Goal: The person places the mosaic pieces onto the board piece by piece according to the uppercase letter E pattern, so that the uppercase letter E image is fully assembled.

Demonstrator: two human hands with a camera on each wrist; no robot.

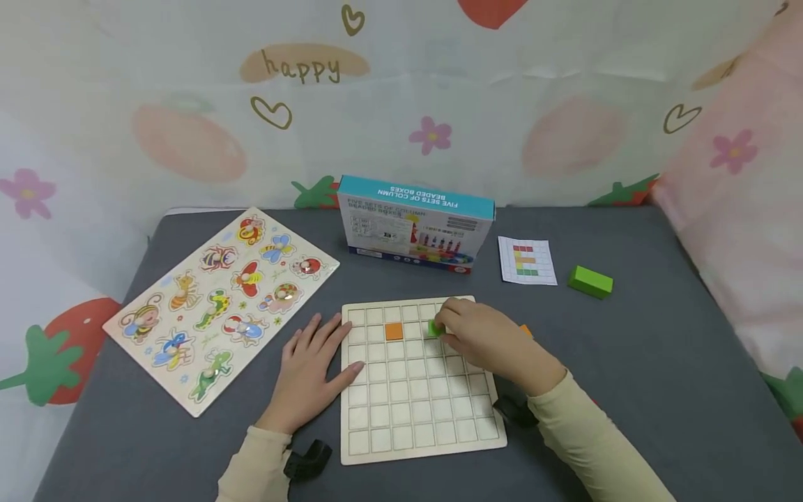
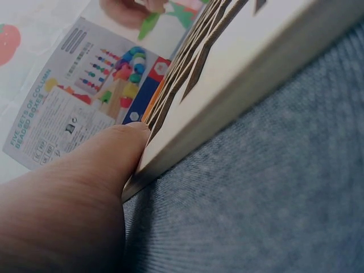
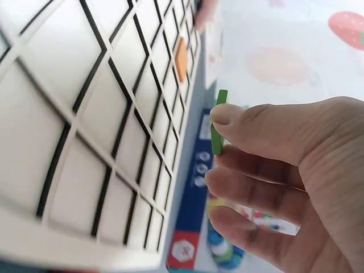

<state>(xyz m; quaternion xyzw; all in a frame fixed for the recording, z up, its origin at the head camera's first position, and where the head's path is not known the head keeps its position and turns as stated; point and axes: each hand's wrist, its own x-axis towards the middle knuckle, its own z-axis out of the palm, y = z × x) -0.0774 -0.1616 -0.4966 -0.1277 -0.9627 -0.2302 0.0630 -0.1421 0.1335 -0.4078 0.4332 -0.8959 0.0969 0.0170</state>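
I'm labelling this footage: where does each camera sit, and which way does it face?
Head: on the head, facing forward and down at the grid board; the left hand, right hand and sleeves show.
Left wrist: on that wrist, looking past the board's edge to the printed box; part of the left hand and a bit of the right show.
Right wrist: on that wrist, looking across the board; the right hand pinches a green tile.
Shared: head and right wrist both show the orange tile on the board.
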